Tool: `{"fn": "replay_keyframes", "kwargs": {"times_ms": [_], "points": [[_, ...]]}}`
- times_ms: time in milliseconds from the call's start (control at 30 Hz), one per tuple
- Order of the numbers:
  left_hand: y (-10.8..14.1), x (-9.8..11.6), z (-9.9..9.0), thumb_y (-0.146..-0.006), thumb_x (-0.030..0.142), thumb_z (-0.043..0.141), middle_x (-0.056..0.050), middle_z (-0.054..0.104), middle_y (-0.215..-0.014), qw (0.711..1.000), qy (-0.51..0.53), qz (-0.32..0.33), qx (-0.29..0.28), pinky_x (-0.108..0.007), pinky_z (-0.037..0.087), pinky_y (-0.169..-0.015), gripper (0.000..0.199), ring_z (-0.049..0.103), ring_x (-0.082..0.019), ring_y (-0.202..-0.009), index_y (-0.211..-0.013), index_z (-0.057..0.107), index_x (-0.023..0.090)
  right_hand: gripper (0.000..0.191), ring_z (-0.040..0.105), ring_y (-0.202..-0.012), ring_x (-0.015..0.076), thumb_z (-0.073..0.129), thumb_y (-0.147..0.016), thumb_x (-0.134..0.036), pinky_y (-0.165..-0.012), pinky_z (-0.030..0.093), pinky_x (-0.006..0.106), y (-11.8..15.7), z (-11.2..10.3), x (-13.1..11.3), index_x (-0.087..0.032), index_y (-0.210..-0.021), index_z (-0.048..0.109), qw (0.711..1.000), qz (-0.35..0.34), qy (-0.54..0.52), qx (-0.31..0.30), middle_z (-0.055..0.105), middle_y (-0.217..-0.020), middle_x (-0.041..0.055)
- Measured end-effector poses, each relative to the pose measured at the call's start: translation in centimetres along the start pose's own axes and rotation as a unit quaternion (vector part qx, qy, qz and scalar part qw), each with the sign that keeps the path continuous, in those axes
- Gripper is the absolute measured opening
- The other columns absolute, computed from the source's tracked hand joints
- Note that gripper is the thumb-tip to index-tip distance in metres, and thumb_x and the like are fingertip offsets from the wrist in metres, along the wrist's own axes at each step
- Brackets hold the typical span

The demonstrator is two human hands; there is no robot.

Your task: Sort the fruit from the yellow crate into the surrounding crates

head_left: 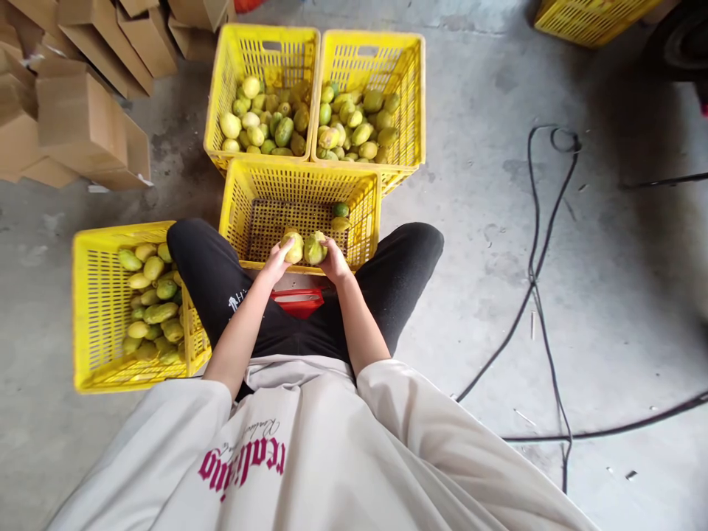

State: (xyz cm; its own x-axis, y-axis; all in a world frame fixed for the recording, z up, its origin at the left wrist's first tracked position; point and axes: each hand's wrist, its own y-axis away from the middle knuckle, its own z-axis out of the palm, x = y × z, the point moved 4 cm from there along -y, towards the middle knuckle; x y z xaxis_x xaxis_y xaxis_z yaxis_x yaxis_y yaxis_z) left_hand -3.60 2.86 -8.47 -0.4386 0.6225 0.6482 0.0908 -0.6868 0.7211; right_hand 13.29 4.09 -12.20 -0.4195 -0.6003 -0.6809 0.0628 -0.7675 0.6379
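Observation:
My left hand is closed around a yellow papaya. In my right hand sits a greener papaya with ridges at the end facing up. The two fruits are side by side, almost touching, above the near part of a yellow crate between my knees. Inside that crate, toward its right side, lie a dark green papaya and a yellowish papaya. My fingers' undersides are hidden by the fruits.
Two yellow crates of papayas, a left one and a right one, stand beyond. Another filled crate stands by my left knee. Cardboard boxes are at the upper left. A black cable crosses the floor at right. Something red lies between my legs.

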Motion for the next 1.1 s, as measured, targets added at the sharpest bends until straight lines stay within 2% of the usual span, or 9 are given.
{"fn": "replay_keyframes", "kwargs": {"times_ms": [100, 267, 400, 533, 700, 800, 867, 1000, 1100], "points": [[0.1, -0.1, -0.2, -0.105, 0.017, 0.096, -0.011, 0.090, -0.116, 1.000, 0.013, -0.006, 0.018, -0.041, 0.073, -0.120, 0.026, 0.089, -0.029, -0.132, -0.110, 0.071, 0.022, 0.054, 0.084, -0.130, 0.0350, 0.098, -0.076, -0.054, -0.106, 0.079, 0.053, 0.7, 0.4, 0.1, -0.033, -0.114, 0.067, 1.000, 0.017, -0.006, -0.020, 0.082, -0.117, 0.0053], [0.8, -0.4, 0.0, -0.101, 0.010, 0.101, -0.008, 0.089, -0.117, 0.998, 0.010, -0.036, 0.056, -0.049, 0.074, -0.126, 0.039, 0.091, -0.029, -0.128, -0.116, 0.069, 0.024, 0.056, 0.083, -0.115, 0.0352, 0.108, -0.070, -0.057, -0.102, 0.078, 0.049, 0.6, 0.4, 0.9, -0.031, -0.099, 0.069, 0.999, 0.011, 0.022, -0.037, 0.078, -0.099, 0.0058], [1.3, 0.0, 0.7, -0.122, 0.021, 0.078, -0.006, 0.085, -0.106, 0.996, 0.018, -0.061, 0.059, -0.052, 0.074, -0.129, 0.005, 0.091, -0.029, -0.130, -0.125, 0.075, 0.022, 0.059, 0.078, -0.099, 0.0261, 0.110, -0.070, -0.063, -0.093, 0.074, 0.040, -0.4, -0.3, 1.6, -0.030, -0.097, 0.070, 0.999, -0.011, 0.036, 0.022, 0.075, -0.092, 0.0000], [1.4, 0.4, 1.1, -0.128, 0.024, 0.056, -0.011, 0.087, -0.100, 0.996, 0.036, -0.079, 0.036, -0.054, 0.077, -0.127, 0.028, 0.092, -0.034, -0.133, -0.133, 0.083, 0.019, 0.060, 0.075, -0.092, 0.0224, 0.110, -0.073, -0.067, -0.085, 0.069, 0.035, -1.0, -0.7, 1.7, -0.029, -0.097, 0.070, 0.996, -0.027, 0.038, 0.071, 0.075, -0.090, -0.0023], [1.1, 0.2, 0.8, -0.112, 0.032, 0.087, -0.012, 0.092, -0.115, 0.998, 0.024, -0.054, 0.003, -0.052, 0.076, -0.128, 0.012, 0.089, -0.038, -0.145, -0.117, 0.082, 0.023, 0.057, 0.074, -0.090, 0.0222, 0.108, -0.078, -0.065, -0.081, 0.069, 0.033, -0.8, -0.7, 1.4, -0.031, -0.092, 0.066, 0.995, -0.028, 0.034, 0.094, 0.072, -0.087, -0.0030], [0.9, 0.0, 0.7, -0.093, 0.034, 0.107, -0.014, 0.094, -0.121, 1.000, -0.004, -0.024, -0.007, -0.054, 0.075, -0.129, 0.033, 0.088, -0.041, -0.148, -0.108, 0.079, 0.023, 0.051, 0.076, -0.095, 0.0242, 0.103, -0.082, -0.063, -0.086, 0.072, 0.035, -0.4, -0.4, 1.1, -0.031, -0.092, 0.065, 0.994, -0.012, 0.027, 0.107, 0.073, -0.089, -0.0013], [0.8, -0.1, 0.7, -0.091, 0.030, 0.107, -0.015, 0.093, -0.123, 1.000, 0.006, -0.019, 0.000, -0.052, 0.073, -0.130, 0.034, 0.087, -0.040, -0.149, -0.106, 0.078, 0.023, 0.049, 0.080, -0.105, 0.0272, 0.100, -0.086, -0.065, -0.096, 0.075, 0.038, 0.0, -0.1, 0.7, -0.031, -0.095, 0.065, 0.994, -0.009, 0.009, 0.105, 0.074, -0.092, -0.0001], [0.9, 0.3, 0.7, -0.109, 0.035, 0.085, -0.017, 0.093, -0.130, 0.996, 0.086, -0.011, -0.002, -0.052, 0.073, -0.131, 0.017, 0.084, -0.038, -0.155, -0.118, 0.079, 0.022, 0.044, 0.085, -0.136, 0.0379, 0.090, -0.091, -0.066, -0.111, 0.077, 0.049, 0.7, 0.8, -0.3, -0.032, -0.106, 0.067, 0.998, 0.020, -0.053, 0.028, 0.083, -0.105, 0.0059], [1.0, 0.9, 0.5, -0.118, 0.040, 0.066, -0.018, 0.092, -0.139, 0.989, 0.151, -0.003, -0.012, -0.055, 0.073, -0.130, 0.029, 0.081, -0.040, -0.161, -0.135, 0.080, 0.021, 0.035, 0.083, -0.149, 0.0415, 0.084, -0.086, -0.049, -0.118, 0.077, 0.054, 1.3, 1.3, -1.2, -0.032, -0.112, 0.069, 0.993, 0.037, -0.094, -0.054, 0.089, -0.117, 0.0092]]}}
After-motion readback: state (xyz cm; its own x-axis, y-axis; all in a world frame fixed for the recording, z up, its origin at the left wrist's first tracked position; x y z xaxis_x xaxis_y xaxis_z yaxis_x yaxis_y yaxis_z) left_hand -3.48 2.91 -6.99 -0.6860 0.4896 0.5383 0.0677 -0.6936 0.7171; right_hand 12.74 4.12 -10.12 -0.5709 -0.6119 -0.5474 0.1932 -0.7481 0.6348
